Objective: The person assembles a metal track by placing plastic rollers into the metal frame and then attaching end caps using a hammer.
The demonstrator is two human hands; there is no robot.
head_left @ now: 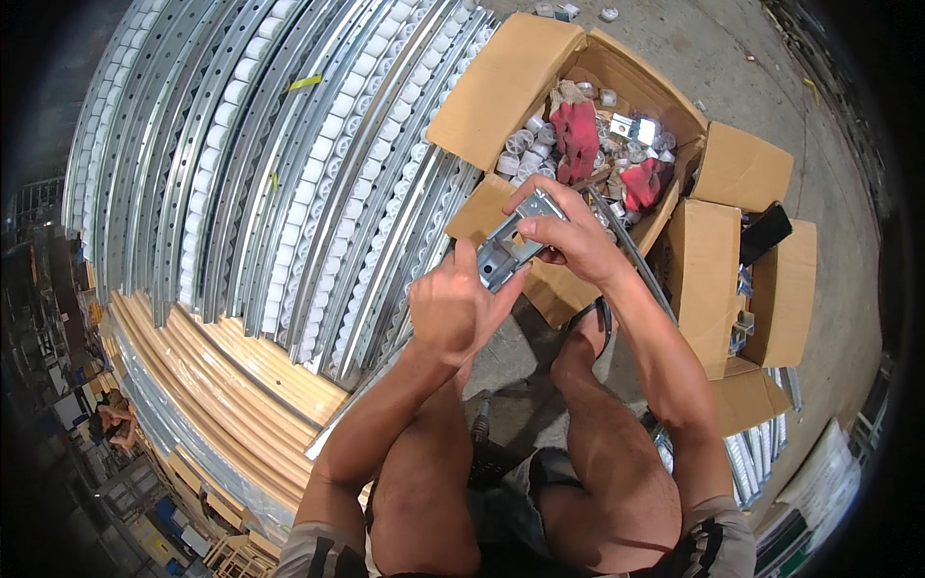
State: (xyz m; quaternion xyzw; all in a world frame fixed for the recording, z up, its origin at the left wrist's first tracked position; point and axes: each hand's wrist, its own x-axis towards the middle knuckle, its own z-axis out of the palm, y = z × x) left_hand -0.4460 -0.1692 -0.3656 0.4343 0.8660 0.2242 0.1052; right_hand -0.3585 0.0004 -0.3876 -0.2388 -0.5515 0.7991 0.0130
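Grey floor [838, 173] under a busy work spot

Holding a shiny metal piece [509, 252] up above two bare legs [612, 424], near the middle of the view. Tilted, top end to the right, with a dark round hole near the low end. Pinched at the low end by the left hand [451, 303], between thumb and pointing finger, with the other fingers curled in. Pinched near the top by the right hand [573, 226] too, thumb flat on the face, fingers bent round the far side.

Just past the right hand, a big open cardboard box [644, 75] with flaps spread wide. Inside, lots of small white wheels [532, 154], some see-through, and two red gloves [575, 140] on top. Also a long thin metal bar [631, 246], sloping down from the box to behind the right arm.

Beside the big box, a smaller open box [708, 289] with little metal bits [744, 328] inside. Near its top edge, a flat black thing [765, 232], too plain to name.

Off to the left, a great big pile of long silver rails [332, 183], many with rows of white wheels. Across one, a little yellow strip [305, 83]. Lower down, a stack of long tan pipes [202, 376]. At the far left edge, lots of mixed stuff, too small and dim to tell apart
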